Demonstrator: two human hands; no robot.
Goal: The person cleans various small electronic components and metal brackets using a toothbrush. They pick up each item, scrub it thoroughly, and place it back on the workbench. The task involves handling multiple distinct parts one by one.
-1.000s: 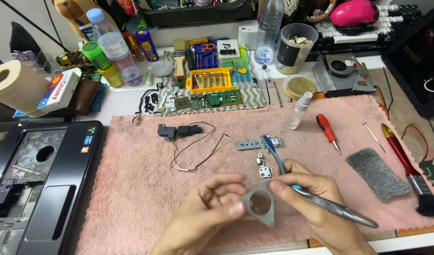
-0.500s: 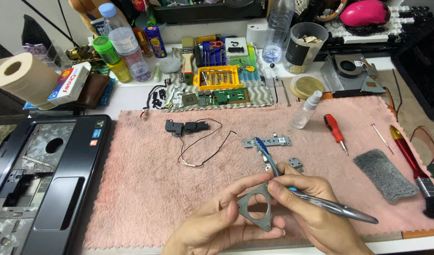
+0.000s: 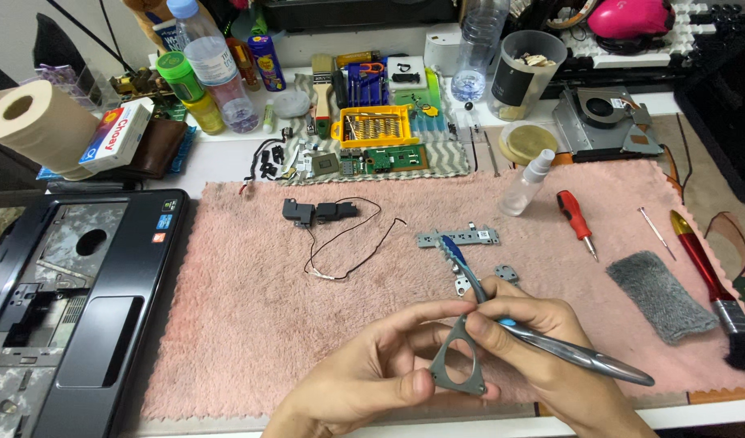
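Left hand (image 3: 364,381) pinches grey ring bracket (image 3: 459,362) steady at towel's (image 3: 251,324) near edge; right hand (image 3: 543,349) grips toothbrush (image 3: 543,345) (bristles up, clear of bracket)

We work over a white table (image 3: 218,162) covered by a pink fluffy towel (image 3: 251,324). Ahead of our hands (image 3: 372,381) lie small black speakers (image 3: 317,212) with wires; right of them, a red screwdriver (image 3: 575,217) and grey cloth (image 3: 660,294); left, a laptop case (image 3: 64,308).

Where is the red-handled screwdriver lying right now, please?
In the head view, the red-handled screwdriver lies on the right part of the pink towel, just right of the small clear spray bottle and above the grey cloth pad.
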